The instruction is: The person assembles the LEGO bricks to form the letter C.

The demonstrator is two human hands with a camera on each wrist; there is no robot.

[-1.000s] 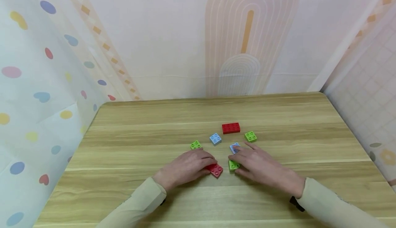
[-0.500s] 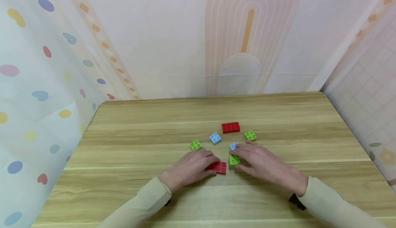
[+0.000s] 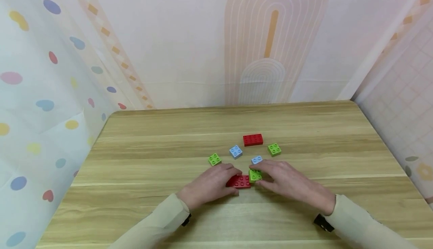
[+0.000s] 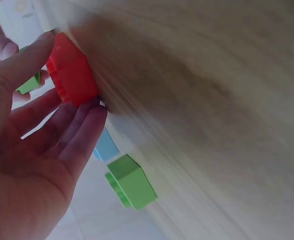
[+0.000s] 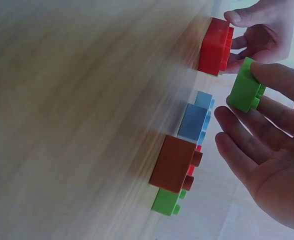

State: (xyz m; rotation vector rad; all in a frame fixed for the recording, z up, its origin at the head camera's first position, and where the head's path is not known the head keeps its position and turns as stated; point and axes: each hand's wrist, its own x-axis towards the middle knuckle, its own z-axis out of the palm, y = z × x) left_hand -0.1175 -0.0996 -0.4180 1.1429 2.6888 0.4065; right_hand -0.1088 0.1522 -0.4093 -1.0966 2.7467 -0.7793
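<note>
My left hand (image 3: 210,184) holds a long red building brick (image 3: 242,181) on the table, thumb on the near side and fingers on the far side. Between the thumb and fingers of my right hand (image 3: 287,183) is a small green brick (image 3: 256,175), studs up. In the right wrist view that green brick (image 5: 245,89) is off the table, near the end of the red brick (image 5: 217,47). The left wrist view shows the red brick (image 4: 74,75) against the tabletop. A light blue brick (image 3: 256,159) lies just beyond my right fingers.
Farther back on the wooden table (image 3: 162,136) lie another red brick (image 3: 253,139), a blue brick (image 3: 235,151) and two green bricks, one left (image 3: 214,159) and one right (image 3: 274,149). A brownish-orange brick (image 5: 172,165) shows in the right wrist view; my right hand hides it from the head view.
My left hand has turned the red brick from slanted to lying crosswise and moved it right, towards the green brick. The right hand has shifted the green brick slightly left, close to the red one.
</note>
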